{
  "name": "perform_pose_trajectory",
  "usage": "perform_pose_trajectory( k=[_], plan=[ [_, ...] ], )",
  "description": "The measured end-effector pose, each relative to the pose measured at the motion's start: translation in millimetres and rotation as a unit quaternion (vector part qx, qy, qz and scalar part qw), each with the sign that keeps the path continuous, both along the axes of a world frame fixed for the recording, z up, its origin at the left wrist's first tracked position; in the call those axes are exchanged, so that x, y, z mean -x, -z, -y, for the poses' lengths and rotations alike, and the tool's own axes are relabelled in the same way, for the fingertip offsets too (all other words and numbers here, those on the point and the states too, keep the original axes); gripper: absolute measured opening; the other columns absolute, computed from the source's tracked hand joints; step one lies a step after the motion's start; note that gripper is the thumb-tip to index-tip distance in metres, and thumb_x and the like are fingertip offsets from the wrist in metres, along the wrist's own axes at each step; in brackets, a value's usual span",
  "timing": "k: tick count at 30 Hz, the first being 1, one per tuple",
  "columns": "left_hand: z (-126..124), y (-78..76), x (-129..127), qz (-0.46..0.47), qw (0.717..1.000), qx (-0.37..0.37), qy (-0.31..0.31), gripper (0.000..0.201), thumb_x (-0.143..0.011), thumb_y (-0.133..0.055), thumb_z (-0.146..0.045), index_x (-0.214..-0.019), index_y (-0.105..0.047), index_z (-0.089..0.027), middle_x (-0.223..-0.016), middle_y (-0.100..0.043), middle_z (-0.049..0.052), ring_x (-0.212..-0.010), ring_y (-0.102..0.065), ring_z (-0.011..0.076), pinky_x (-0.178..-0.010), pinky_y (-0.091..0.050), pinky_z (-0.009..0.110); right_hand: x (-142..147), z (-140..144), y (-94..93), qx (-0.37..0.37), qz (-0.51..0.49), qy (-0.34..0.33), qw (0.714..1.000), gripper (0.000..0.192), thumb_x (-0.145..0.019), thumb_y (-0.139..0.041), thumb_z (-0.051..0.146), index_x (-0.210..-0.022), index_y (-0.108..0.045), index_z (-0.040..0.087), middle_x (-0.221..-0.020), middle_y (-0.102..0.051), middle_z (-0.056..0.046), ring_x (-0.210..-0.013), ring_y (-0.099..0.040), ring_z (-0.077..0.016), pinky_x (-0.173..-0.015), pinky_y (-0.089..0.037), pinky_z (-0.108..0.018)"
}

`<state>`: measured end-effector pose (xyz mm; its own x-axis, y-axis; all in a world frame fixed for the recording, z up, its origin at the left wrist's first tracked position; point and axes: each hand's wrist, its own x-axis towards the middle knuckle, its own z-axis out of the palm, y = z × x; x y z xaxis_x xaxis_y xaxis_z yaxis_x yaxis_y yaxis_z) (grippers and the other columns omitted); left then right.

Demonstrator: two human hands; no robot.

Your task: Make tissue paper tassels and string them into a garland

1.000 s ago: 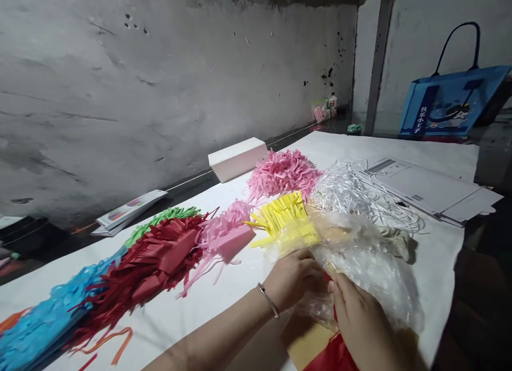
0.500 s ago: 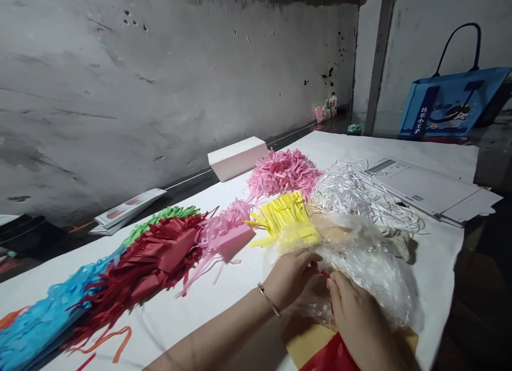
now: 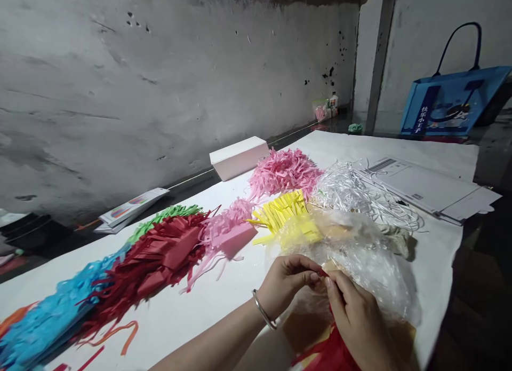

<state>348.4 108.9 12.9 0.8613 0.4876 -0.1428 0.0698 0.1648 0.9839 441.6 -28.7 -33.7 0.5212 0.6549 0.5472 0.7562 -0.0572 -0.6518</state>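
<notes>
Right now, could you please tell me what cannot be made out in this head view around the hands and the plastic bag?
- What the left hand and right hand pinch: only a red tip shows; fingers cover it.
- Contents of the clear plastic bag: crumpled film blurs them.
- Red sheet under the right hand: cut off by the bottom edge.
- Small bottle by the wall: too small to read.
- Blue fringe: cut by the left edge.

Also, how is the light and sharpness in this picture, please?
Head view: light falls bright on the white paper table cover and glints off the crinkled clear plastic bag; the right edge sinks into shadow; both hands, left and right, look fairly sharp.
</notes>
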Motion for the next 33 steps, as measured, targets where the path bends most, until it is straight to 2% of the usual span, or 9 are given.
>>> perform_pose_trajectory(
  k=[4,9,13,20,23,27,30,33],
  plan=[
    [4,-2.1,6,0.006,1.0,-0.016,-0.018,0.039,-0.064,-0.09,-0.045,-0.081,-0.075,-0.013,-0.07,-0.073,0.003,-0.065,-0.066,0.0128,-0.068,-0.055,0.024,0,2,-3.1,0.01,0.025,-0.021,0.999,0.026,-0.102,-0.038,0.025,-0.089,-0.061,0.022,-0.07,-0.068,-0.001,-0.059,-0.068,-0.0164,-0.058,-0.048,-0.024],
    [10,-5.0,17,0.02,0.99,-0.14,-0.019,0.027,-0.078,-0.081,-0.038,-0.088,-0.072,-0.014,-0.083,-0.075,0.008,-0.076,-0.071,0.0175,-0.073,-0.056,0.027,0,6,-11.0,0.049,-0.007,-0.086,0.995,0.029,-0.101,-0.037,0.023,-0.078,-0.056,0.024,-0.067,-0.063,0.002,-0.058,-0.063,-0.0148,-0.055,-0.044,-0.024],
    [21,-17.4,33,0.016,0.959,-0.284,-0.004,0.008,-0.09,-0.067,-0.022,-0.09,-0.071,-0.016,-0.086,-0.075,0.009,-0.078,-0.071,0.0184,-0.074,-0.055,0.027,2,12,-22.3,0.079,-0.028,-0.121,0.989,0.029,-0.099,-0.039,0.022,-0.074,-0.053,0.024,-0.065,-0.062,0.003,-0.058,-0.062,-0.0136,-0.055,-0.042,-0.023],
    [51,-41.3,70,0.021,0.906,-0.424,-0.006,0.013,-0.094,-0.059,-0.013,-0.094,-0.07,-0.019,-0.086,-0.073,0.006,-0.078,-0.068,0.0156,-0.074,-0.054,0.024,25,32,-48.2,0.083,-0.019,-0.198,0.976,0.027,-0.093,-0.04,0.018,-0.079,-0.062,0.024,-0.071,-0.067,0.0,-0.065,-0.067,-0.015,-0.059,-0.048,-0.023],
    [63,-50.1,91,0.01,0.901,-0.433,-0.001,0.014,-0.095,-0.058,-0.013,-0.098,-0.07,-0.02,-0.088,-0.074,0.006,-0.081,-0.069,0.0156,-0.078,-0.054,0.024,41,44,-56.8,0.072,-0.046,-0.223,0.971,0.026,-0.093,-0.042,0.018,-0.083,-0.064,0.025,-0.073,-0.069,0.0,-0.066,-0.068,-0.015,-0.06,-0.051,-0.022],
    [81,-61.6,125,-0.021,0.905,-0.424,-0.034,0.011,-0.092,-0.063,-0.013,-0.096,-0.071,-0.02,-0.085,-0.075,0.004,-0.076,-0.07,0.0149,-0.075,-0.054,0.022,61,59,-64.4,0.071,-0.068,-0.259,0.961,0.019,-0.097,-0.047,0.024,-0.094,-0.065,0.026,-0.084,-0.072,-0.001,-0.077,-0.072,-0.0163,-0.068,-0.055,-0.021],
    [97,-66.6,152,-0.018,0.896,-0.441,-0.054,0.013,-0.092,-0.062,-0.011,-0.095,-0.071,-0.02,-0.084,-0.075,0.005,-0.076,-0.07,0.0148,-0.073,-0.054,0.022,81,67,-66.8,0.074,-0.046,-0.297,0.951,0.022,-0.099,-0.044,0.022,-0.088,-0.062,0.026,-0.078,-0.069,0.0,-0.071,-0.069,-0.015,-0.066,-0.053,-0.021],
    [111,-66.5,180,0.001,0.916,-0.388,-0.099,0.013,-0.091,-0.063,-0.014,-0.1,-0.071,-0.019,-0.089,-0.076,0.007,-0.077,-0.071,0.0158,-0.074,-0.056,0.024,105,71,-67.2,0.07,-0.038,-0.326,0.942,0.024,-0.101,-0.04,0.021,-0.088,-0.06,0.025,-0.075,-0.066,0.001,-0.067,-0.066,-0.0129,-0.063,-0.051,-0.021]
  ],
)
